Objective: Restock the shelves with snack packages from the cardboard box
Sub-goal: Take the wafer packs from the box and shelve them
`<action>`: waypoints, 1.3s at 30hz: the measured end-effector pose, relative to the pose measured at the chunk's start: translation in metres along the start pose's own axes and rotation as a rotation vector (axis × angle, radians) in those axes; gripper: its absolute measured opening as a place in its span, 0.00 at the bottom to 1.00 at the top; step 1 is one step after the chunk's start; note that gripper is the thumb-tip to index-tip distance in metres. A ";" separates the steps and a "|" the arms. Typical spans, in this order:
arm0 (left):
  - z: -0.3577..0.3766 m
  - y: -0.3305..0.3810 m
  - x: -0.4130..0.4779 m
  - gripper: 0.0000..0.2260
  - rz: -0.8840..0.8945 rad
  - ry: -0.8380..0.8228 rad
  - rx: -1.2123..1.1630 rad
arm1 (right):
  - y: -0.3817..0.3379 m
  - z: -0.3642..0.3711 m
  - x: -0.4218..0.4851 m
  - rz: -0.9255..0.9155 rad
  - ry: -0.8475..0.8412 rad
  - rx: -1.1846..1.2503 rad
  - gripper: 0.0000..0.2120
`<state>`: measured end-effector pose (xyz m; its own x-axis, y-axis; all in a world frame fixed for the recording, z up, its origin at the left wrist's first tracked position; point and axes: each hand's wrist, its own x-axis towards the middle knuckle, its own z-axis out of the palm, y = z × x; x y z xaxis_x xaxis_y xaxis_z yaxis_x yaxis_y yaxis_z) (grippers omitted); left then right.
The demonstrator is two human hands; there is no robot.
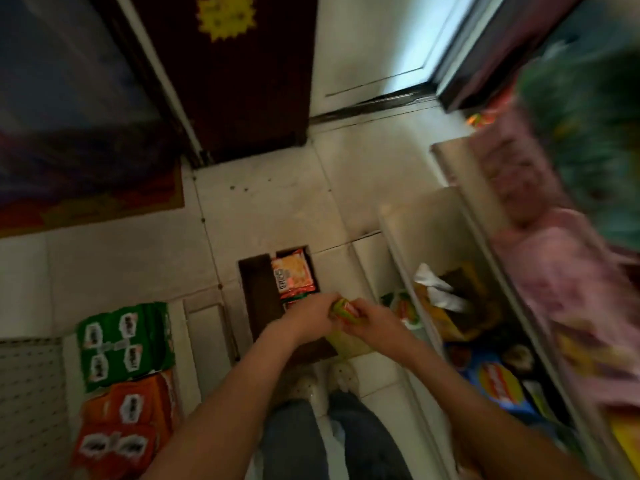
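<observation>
Cardboard box [258, 299] is sitting open on the floor right in front of the person's feet, putting its orange snack packages [293, 275] within easy reach. Both grips are meeting above its near end: the left grip [308, 313] and right grip [374, 318] are each clasping one end of a green-and-orange snack package [341, 308], probably steadying it. The shelves [408, 237] are standing just to the right, likely its destination.

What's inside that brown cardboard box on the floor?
In the cardboard box, an orange snack package lies on the right; the left side looks bare. The left hand and right hand, holding a green-orange package, cover the near part.
</observation>
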<state>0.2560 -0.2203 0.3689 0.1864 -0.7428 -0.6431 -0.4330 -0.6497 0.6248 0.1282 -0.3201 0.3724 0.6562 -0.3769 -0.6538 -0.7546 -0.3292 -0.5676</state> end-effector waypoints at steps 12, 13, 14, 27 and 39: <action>0.011 0.206 -0.107 0.25 0.478 -0.219 0.398 | 0.008 -0.080 -0.250 0.126 0.423 0.286 0.20; 0.021 0.221 -0.112 0.27 0.521 -0.237 0.432 | 0.015 -0.082 -0.272 0.131 0.477 0.310 0.18; 0.029 0.232 -0.117 0.27 0.556 -0.255 0.450 | 0.021 -0.082 -0.292 0.130 0.520 0.339 0.15; 0.193 0.360 -0.190 0.15 0.640 -0.346 0.171 | 0.152 -0.042 -0.530 0.397 1.074 0.551 0.12; 0.261 0.359 -0.191 0.09 0.421 -0.139 -0.123 | 0.245 -0.059 -0.537 0.561 0.941 0.237 0.30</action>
<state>-0.1652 -0.2694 0.6010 -0.1069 -0.9230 -0.3696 -0.3359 -0.3163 0.8872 -0.4086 -0.2494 0.6138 -0.1126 -0.9575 -0.2654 -0.8591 0.2280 -0.4582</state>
